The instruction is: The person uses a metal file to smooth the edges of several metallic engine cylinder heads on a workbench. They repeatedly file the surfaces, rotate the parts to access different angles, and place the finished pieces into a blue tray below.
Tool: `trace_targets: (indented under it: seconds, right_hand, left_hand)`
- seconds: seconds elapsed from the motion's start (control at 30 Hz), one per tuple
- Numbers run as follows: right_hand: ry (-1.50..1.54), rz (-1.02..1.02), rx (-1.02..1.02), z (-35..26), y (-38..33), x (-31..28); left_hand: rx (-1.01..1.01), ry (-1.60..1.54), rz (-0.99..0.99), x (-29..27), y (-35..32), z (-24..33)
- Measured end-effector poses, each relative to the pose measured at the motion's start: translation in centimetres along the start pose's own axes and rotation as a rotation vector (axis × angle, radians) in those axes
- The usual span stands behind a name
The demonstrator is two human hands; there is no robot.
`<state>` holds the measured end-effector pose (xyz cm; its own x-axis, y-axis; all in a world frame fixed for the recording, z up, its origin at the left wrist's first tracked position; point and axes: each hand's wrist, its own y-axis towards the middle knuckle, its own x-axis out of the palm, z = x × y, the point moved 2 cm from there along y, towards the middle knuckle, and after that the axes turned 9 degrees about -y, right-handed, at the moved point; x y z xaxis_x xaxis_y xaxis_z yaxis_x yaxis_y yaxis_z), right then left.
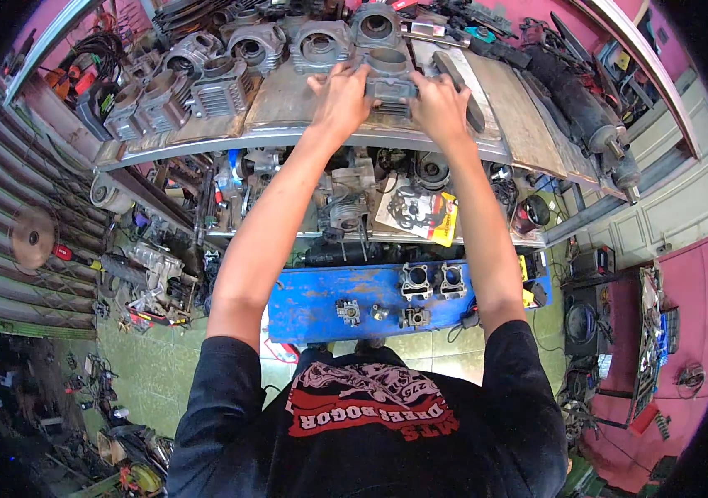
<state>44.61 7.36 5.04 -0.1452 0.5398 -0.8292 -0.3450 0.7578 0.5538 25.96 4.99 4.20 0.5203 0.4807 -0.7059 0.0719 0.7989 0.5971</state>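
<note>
Together, left hand (343, 97) and right hand (442, 108) grip 1 cylinder block (391, 87), above a yellow-edged packet (445, 222) holding gaskets (408, 202).

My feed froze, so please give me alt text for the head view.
The left hand and right hand clasp a grey cylinder block at a wooden worktop, beside other metal castings. Below, a blue bench holds more engine parts.

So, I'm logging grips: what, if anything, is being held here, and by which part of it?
A grey metal cylinder block, held by its opposite sides: left hand on its left, right hand on its right.
</note>
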Motion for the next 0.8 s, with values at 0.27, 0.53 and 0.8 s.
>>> trace_targets:
  seconds: [0.27,0.53,0.8]
  right_hand:
    - [-0.004,0.172,0.079,-2.3,-0.4,0.4]
    - [0.079,0.143,0.072,-8.6,0.5,-0.8]
    - [0.074,0.074,0.053,-15.4,2.7,0.6]
  left_hand:
    - [0.101,0.139,0.019,-1.1,0.0,-1.3]
    - [0.114,0.169,0.067,-7.1,-1.6,-4.8]
    - [0.087,0.223,0.083,-10.9,-3.6,-10.3]
